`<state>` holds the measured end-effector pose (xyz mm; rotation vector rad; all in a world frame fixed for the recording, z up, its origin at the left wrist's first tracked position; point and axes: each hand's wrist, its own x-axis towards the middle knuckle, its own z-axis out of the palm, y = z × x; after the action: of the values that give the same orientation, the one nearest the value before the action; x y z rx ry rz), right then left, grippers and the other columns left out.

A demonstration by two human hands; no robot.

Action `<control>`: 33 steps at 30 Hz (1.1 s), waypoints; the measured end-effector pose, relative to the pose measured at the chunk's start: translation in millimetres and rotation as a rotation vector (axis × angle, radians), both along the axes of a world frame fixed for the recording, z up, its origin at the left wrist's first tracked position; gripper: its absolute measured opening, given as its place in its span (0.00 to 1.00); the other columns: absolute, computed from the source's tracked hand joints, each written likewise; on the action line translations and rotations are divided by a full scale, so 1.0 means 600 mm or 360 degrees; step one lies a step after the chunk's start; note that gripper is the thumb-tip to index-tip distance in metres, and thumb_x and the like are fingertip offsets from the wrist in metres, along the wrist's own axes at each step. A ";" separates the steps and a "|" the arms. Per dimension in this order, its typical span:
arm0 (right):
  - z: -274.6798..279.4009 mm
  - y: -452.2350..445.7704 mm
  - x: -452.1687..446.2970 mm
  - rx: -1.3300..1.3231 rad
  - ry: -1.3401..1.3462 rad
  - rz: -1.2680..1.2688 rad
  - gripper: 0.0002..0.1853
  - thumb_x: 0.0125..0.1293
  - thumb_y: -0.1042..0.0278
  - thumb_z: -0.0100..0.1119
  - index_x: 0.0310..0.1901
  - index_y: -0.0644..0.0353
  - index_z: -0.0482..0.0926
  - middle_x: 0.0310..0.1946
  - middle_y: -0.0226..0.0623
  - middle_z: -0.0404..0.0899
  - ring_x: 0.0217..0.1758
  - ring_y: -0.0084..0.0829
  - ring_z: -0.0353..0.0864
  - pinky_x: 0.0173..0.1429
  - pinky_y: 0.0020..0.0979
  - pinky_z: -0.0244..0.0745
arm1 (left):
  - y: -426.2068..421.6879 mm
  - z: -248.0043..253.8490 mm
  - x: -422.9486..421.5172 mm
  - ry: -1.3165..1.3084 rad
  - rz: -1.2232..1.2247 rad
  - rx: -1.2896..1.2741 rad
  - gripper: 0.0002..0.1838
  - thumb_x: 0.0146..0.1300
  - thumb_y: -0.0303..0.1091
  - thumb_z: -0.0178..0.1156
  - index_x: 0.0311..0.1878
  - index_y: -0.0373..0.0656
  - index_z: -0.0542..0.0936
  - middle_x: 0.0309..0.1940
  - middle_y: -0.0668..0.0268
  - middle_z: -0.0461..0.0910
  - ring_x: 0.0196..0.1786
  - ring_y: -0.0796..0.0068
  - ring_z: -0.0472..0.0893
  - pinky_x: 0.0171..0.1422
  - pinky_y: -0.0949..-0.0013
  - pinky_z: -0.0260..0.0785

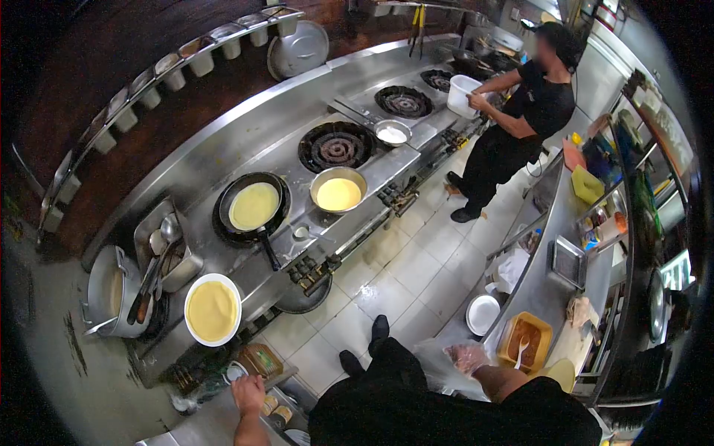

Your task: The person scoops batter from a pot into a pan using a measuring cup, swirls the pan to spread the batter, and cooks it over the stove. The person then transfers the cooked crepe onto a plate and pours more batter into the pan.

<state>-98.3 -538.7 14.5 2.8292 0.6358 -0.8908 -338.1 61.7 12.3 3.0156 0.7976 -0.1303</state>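
My left hand (249, 392) is at the bottom left, its fingers curled beside a small white round item (236, 370); what they grip is hidden. My right hand (467, 360) is closed on a clear plastic bag (439, 357), left of a yellow tub (547, 327) of brown sauce with a white spoon. A black-handled pan (253, 206) with a pale yellow layer sits on the left burner. To its right stands a metal bowl of yellow batter (338, 194). A white plate (237, 316) bears a round yellow sheet (211, 309).
Another person (547, 97) stands at the far stove, holding a white container (462, 95). A large pot (115, 286) and a tray with ladles (178, 260) are at left. A white bowl (483, 314) and a metal tray (569, 262) lie on the right counter (532, 286).
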 end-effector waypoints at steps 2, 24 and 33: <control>0.003 0.004 0.003 -0.0018 0.0049 0.0002 0.19 0.66 0.53 0.50 0.57 0.38 0.81 0.44 0.39 0.87 0.44 0.46 0.87 0.47 0.47 0.81 | 0.005 -0.007 -0.006 -0.0019 -0.0040 0.0021 0.17 0.67 0.45 0.57 0.29 0.44 0.83 0.32 0.58 0.81 0.43 0.57 0.79 0.56 0.54 0.64; 0.074 0.031 0.004 0.0153 0.0032 -0.0136 0.21 0.72 0.45 0.45 0.43 0.49 0.85 0.40 0.45 0.85 0.45 0.51 0.84 0.48 0.51 0.77 | 0.000 -0.010 -0.004 -0.0111 -0.0021 0.0056 0.19 0.67 0.47 0.56 0.26 0.45 0.82 0.33 0.58 0.81 0.44 0.58 0.78 0.56 0.54 0.62; 0.025 0.006 -0.010 0.0303 -0.0188 -0.0080 0.26 0.74 0.41 0.41 0.42 0.52 0.84 0.40 0.45 0.85 0.45 0.50 0.84 0.49 0.52 0.76 | 0.004 -0.015 -0.006 -0.0077 -0.0011 -0.0001 0.19 0.67 0.47 0.56 0.26 0.44 0.81 0.33 0.57 0.81 0.44 0.56 0.78 0.56 0.53 0.63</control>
<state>-104.2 -535.0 29.8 3.0512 0.6702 -0.6982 -341.7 64.3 3.3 3.0086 0.7829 -0.0572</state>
